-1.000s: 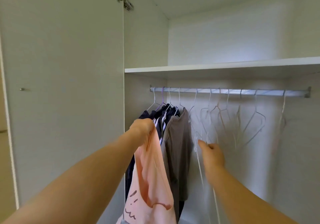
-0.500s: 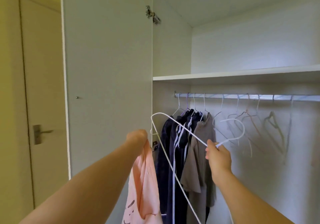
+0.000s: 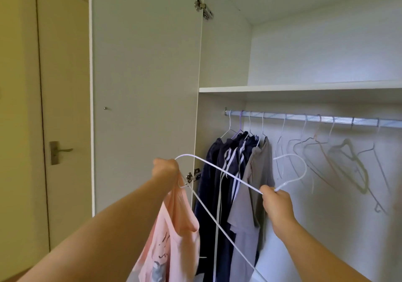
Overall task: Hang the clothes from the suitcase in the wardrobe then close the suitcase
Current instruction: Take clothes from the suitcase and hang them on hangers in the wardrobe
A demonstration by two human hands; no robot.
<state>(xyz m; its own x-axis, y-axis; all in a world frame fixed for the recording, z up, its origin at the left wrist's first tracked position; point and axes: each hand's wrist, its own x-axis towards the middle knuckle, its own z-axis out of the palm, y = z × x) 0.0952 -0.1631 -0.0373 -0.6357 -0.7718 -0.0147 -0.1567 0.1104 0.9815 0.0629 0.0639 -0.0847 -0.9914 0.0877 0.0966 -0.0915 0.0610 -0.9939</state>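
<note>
Your left hand grips the pink garment bunched at its top, fingers clenched on the cloth. Your right hand pinches the white hanger at its neck, hook pointing up-right toward the rail. The hanger's long axis runs left-down to right-up; its far shoulder meets the left fist, probably already in the neckline, though folds hide it.

Rail carries clothes, bare hangers
</note>
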